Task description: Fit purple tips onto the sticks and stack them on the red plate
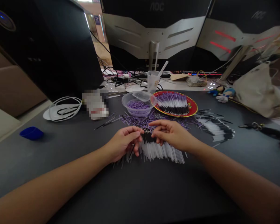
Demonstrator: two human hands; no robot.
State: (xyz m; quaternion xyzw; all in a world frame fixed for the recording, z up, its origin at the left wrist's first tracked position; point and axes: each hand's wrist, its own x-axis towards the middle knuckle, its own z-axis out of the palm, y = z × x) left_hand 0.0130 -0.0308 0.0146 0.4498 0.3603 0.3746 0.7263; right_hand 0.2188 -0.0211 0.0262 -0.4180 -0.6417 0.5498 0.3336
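Observation:
My left hand (127,141) is closed, thumb against the index finger. A thin dark stick (131,151) shows below its fingers; the end at the fingertips is too small to make out. To the right, my right hand (169,132) is held with thumb and index finger apart, and I see nothing between them. Both hands are over a pile of thin sticks (162,151) with clear shafts and black ends. Just beyond lie many loose purple pieces (151,118). More of these fill a clear plastic tub (139,112) behind my left hand.
A red plate (193,107) carries rows of purple-ended sticks. More sticks (216,129) lie to the right, near keys (256,126). A clear cup (152,82) stands behind the tub. At left are a blue cup (31,133), a white cable (65,102) and a computer case (49,46).

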